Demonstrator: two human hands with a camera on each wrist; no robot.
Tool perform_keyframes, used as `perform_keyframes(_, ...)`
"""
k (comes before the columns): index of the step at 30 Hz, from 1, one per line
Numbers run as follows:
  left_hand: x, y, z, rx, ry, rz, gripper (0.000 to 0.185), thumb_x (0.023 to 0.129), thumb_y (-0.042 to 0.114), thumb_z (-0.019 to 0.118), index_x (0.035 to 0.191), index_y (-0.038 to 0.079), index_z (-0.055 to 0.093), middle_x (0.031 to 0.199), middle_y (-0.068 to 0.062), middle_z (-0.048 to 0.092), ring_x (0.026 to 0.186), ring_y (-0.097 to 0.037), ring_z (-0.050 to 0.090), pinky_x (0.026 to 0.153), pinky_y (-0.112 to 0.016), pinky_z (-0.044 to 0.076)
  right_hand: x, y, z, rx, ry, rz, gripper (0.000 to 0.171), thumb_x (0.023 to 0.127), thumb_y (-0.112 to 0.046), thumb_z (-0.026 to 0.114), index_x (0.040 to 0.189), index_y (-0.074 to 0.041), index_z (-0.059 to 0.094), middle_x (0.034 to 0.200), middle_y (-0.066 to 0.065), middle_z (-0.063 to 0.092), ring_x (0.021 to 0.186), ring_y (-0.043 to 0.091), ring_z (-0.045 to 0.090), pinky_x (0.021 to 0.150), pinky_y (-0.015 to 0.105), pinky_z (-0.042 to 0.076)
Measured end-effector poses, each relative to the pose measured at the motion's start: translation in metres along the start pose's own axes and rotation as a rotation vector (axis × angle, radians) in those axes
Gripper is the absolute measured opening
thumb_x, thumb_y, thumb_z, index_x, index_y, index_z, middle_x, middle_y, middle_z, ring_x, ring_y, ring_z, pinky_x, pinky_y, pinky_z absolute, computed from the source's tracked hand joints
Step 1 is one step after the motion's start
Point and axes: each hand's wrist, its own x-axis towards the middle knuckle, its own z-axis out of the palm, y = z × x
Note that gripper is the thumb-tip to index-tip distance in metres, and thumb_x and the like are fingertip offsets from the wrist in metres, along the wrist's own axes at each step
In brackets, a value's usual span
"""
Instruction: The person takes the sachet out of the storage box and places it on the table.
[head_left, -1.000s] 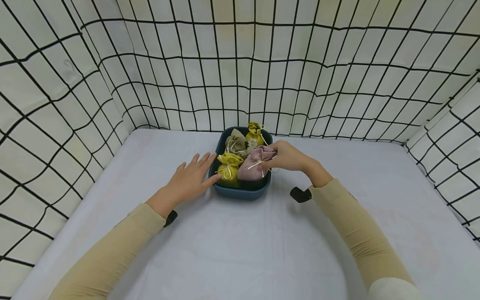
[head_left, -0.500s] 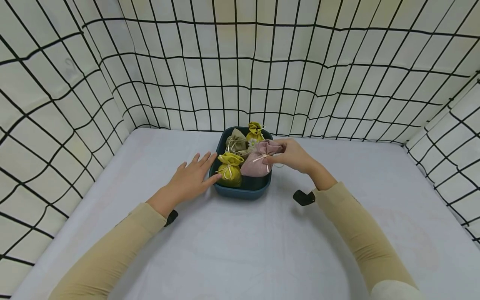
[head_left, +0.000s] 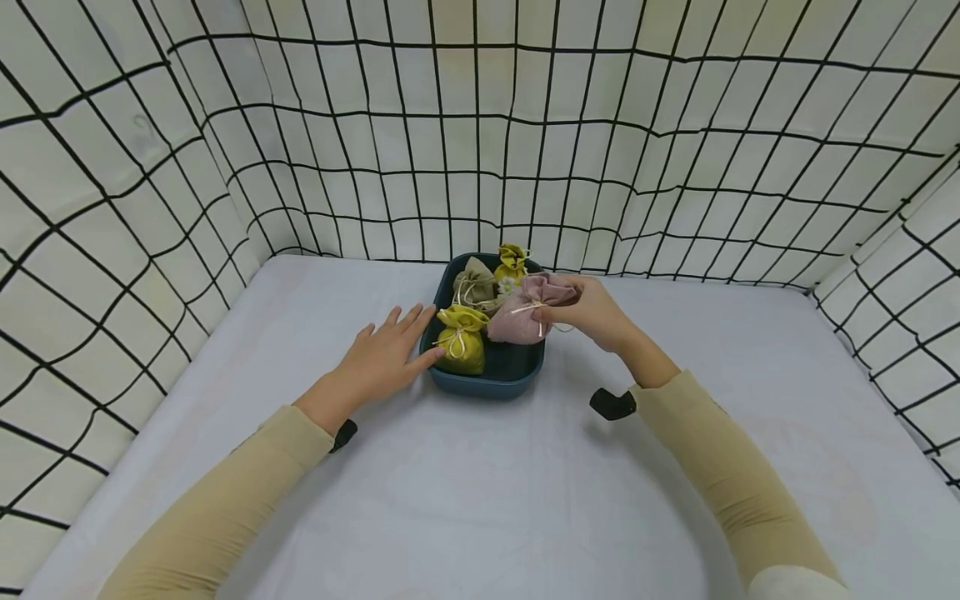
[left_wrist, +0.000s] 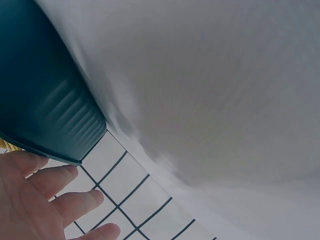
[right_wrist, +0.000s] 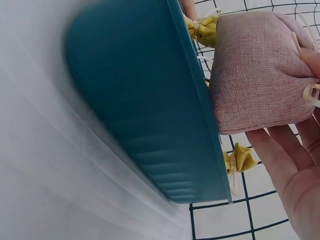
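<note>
I see the right hand (head_left: pixel 596 315) pinching the neck of a pink drawstring sachet (head_left: pixel 517 323) over the right edge of the blue tub (head_left: pixel 483 386). The left hand (head_left: pixel 382 357), fingers spread and gripping nothing, lies at its left edge, beside a yellow drawstring sachet (head_left: pixel 461 353) in the near-left corner.

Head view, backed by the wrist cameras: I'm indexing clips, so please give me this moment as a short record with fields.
Container: teal bin on white cloth
Right hand: pinches the pink pouch by its gathered neck
Pink pouch position: over the bin's right side; rim contact unclear
Left hand: fingers spread, at the bin's left rim
In bin: front yellow pouch, olive pouch, back yellow pouch
Ties: pale cords
Backdrop: black grid against white
</note>
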Motion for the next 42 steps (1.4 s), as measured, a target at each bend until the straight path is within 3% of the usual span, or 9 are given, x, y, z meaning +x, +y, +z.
perform_keyframes(4, 0.001, 0.001, 0.0, -0.004, -0.004, 0.0, 0.08, 0.107, 0.058, 0.041, 0.166, 0.012, 0.015, 0.168, -0.017, 0.02, 0.152, -0.046, 0.016, 0.113, -0.074, 0.02, -0.004, -0.004, -0.002, -0.006, 0.008, -0.008, 0.043, 0.091, -0.006, 0.075, 0.131, 0.006, 0.063, 0.097, -0.002, 0.07, 0.088, 0.013, 0.063, 0.075, 0.028, 0.054)
perform_keyframes(8, 0.001, 0.0, 0.0, -0.004, -0.001, -0.001, 0.08, 0.107, 0.059, 0.041, 0.166, 0.012, 0.015, 0.168, -0.017, 0.02, 0.152, -0.047, 0.016, 0.113, -0.073, 0.02, -0.006, -0.008, -0.004, -0.031, 0.042, -0.019, 0.034, 0.092, -0.008, 0.074, 0.121, 0.007, 0.064, 0.096, 0.0, 0.067, 0.085, 0.014, 0.059, 0.072, 0.028, 0.052)
perform_keyframes(13, 0.001, -0.001, 0.002, 0.0, 0.002, -0.001, 0.08, 0.107, 0.059, 0.041, 0.166, 0.012, 0.015, 0.168, -0.017, 0.02, 0.152, -0.047, 0.016, 0.113, -0.073, 0.02, -0.008, -0.01, -0.007, -0.026, 0.071, -0.023, 0.036, 0.092, -0.006, 0.073, 0.124, 0.009, 0.065, 0.099, 0.002, 0.067, 0.087, 0.016, 0.059, 0.07, 0.027, 0.052)
perform_keyframes(19, 0.002, -0.001, 0.003, 0.0, 0.008, 0.002, 0.08, 0.107, 0.059, 0.041, 0.166, 0.012, 0.015, 0.168, -0.017, 0.02, 0.152, -0.047, 0.017, 0.113, -0.073, 0.021, -0.011, -0.01, -0.013, -0.031, 0.101, -0.009, 0.017, 0.093, -0.008, 0.073, 0.103, 0.005, 0.068, 0.098, 0.005, 0.068, 0.089, 0.016, 0.06, 0.074, 0.027, 0.052)
perform_keyframes(22, 0.002, -0.001, 0.004, 0.0, 0.009, 0.0, 0.08, 0.107, 0.059, 0.041, 0.166, 0.013, 0.015, 0.168, -0.017, 0.02, 0.152, -0.046, 0.017, 0.113, -0.073, 0.021, -0.013, -0.011, -0.018, -0.044, 0.109, -0.005, 0.015, 0.093, -0.01, 0.073, 0.1, 0.003, 0.068, 0.096, 0.004, 0.067, 0.088, 0.016, 0.059, 0.073, 0.027, 0.051)
perform_keyframes(27, 0.001, -0.001, 0.004, 0.013, 0.021, 0.003, 0.079, 0.107, 0.059, 0.041, 0.166, 0.012, 0.016, 0.167, -0.018, 0.021, 0.151, -0.047, 0.017, 0.112, -0.073, 0.022, -0.017, -0.012, -0.027, -0.054, 0.115, -0.001, 0.021, 0.094, -0.011, 0.071, 0.104, 0.007, 0.067, 0.095, 0.0, 0.067, 0.09, 0.017, 0.058, 0.077, 0.027, 0.051)
perform_keyframes(33, 0.001, 0.001, 0.003, 0.047, 0.043, 0.006, 0.078, 0.107, 0.058, 0.04, 0.166, 0.012, 0.018, 0.168, -0.017, 0.021, 0.152, -0.047, 0.016, 0.113, -0.073, 0.021, -0.025, -0.016, -0.041, -0.077, 0.143, 0.034, 0.035, 0.096, -0.014, 0.071, 0.119, 0.01, 0.064, 0.105, 0.001, 0.067, 0.101, 0.017, 0.058, 0.085, 0.028, 0.05)
perform_keyframes(38, 0.0, 0.001, 0.004, 0.089, 0.062, 0.013, 0.077, 0.107, 0.057, 0.042, 0.166, 0.011, 0.02, 0.167, -0.017, 0.022, 0.152, -0.047, 0.016, 0.113, -0.073, 0.022, -0.033, -0.015, -0.054, -0.098, 0.175, 0.055, 0.037, 0.096, -0.016, 0.072, 0.122, 0.009, 0.064, 0.106, 0.0, 0.067, 0.102, 0.017, 0.058, 0.088, 0.028, 0.051)
perform_keyframes(42, 0.0, 0.0, 0.005, 0.107, 0.073, 0.018, 0.078, 0.107, 0.057, 0.043, 0.165, 0.01, 0.02, 0.168, -0.016, 0.021, 0.152, -0.046, 0.016, 0.113, -0.073, 0.022, -0.038, -0.013, -0.064, -0.123, 0.195, 0.074, 0.047, 0.097, -0.02, 0.072, 0.132, 0.008, 0.06, 0.106, -0.003, 0.066, 0.102, 0.016, 0.058, 0.088, 0.026, 0.051)
